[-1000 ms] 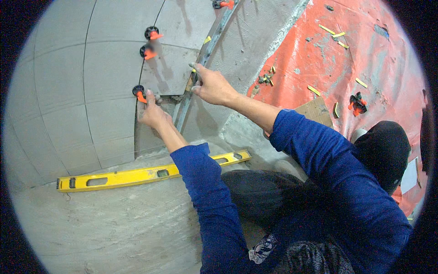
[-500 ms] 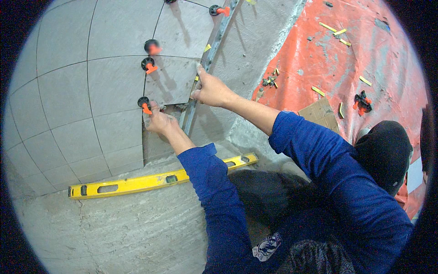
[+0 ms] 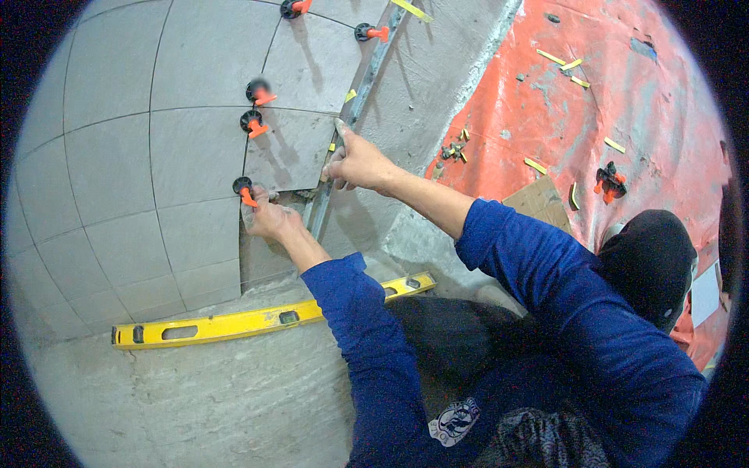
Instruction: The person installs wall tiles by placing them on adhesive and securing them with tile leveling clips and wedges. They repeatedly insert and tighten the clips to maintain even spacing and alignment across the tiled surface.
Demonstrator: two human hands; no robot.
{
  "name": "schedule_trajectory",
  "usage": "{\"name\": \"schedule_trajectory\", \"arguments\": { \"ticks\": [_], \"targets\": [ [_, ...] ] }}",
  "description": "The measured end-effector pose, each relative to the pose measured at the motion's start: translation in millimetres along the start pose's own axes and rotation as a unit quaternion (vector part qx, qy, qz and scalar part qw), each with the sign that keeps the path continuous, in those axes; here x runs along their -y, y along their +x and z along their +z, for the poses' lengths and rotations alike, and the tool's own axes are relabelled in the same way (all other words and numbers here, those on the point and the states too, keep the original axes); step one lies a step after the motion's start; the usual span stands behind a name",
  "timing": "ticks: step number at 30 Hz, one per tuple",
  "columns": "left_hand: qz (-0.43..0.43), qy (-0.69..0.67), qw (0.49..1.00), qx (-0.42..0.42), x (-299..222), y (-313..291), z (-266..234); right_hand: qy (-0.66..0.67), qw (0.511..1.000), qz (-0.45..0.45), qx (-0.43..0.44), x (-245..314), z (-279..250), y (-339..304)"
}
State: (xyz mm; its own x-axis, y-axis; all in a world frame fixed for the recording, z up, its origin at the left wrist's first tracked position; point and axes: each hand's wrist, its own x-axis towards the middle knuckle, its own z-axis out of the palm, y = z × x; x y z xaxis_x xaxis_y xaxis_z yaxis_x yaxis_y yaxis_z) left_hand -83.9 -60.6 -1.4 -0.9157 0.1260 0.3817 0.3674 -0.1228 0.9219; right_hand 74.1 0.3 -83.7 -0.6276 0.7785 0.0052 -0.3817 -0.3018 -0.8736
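A grey tile [image 3: 292,152] lies at the edge of a laid tile field, with bare mortar showing below it. My left hand [image 3: 269,216] is closed at its lower left corner, beside a black tile leveling clip [image 3: 243,189] with an orange handle. Along the tile's right edge, next to a metal straightedge [image 3: 318,217], my right hand [image 3: 360,162] grips; one digit reaches the upper corner and the other fingers curl. Two more leveling clips, one [image 3: 253,122] and another [image 3: 260,91], sit on the left joint. Some fingertips of both hands are hidden.
A yellow spirit level [image 3: 234,322] lies on rough concrete below the tiles. On the right, a red sheet [image 3: 538,101] carries yellow strips, a cardboard piece [image 3: 540,204] and a cluster of black and orange clips [image 3: 610,182]. More clips [image 3: 370,32] stand on the upper tiles.
The whole view has shifted a little, so the scene sits slightly lower. Both hands keep nearly the same places at the tile's edges.
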Motion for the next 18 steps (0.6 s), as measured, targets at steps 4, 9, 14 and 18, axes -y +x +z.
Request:
{"name": "schedule_trajectory", "arguments": {
  "ticks": [4,9,14,18],
  "targets": [
    [0.041,-0.009,0.998,0.041,7.0,5.3,-6.3,0.001,0.998,-0.047,-0.030,-5.3,3.2,0.0],
    [0.065,-0.005,0.996,0.060,6.3,1.6,-8.8,-0.139,0.972,-0.162,-0.100,-7.5,18.5,-9.2],
    [0.066,-0.042,0.988,0.132,0.5,-4.6,-14.5,-0.206,0.940,-0.270,-0.043,13.1,40.1,-17.8],
    [0.106,0.064,0.981,0.150,-5.0,-4.3,-20.4,-0.349,0.908,-0.228,0.034,30.5,44.6,-3.0]
  ]
}}
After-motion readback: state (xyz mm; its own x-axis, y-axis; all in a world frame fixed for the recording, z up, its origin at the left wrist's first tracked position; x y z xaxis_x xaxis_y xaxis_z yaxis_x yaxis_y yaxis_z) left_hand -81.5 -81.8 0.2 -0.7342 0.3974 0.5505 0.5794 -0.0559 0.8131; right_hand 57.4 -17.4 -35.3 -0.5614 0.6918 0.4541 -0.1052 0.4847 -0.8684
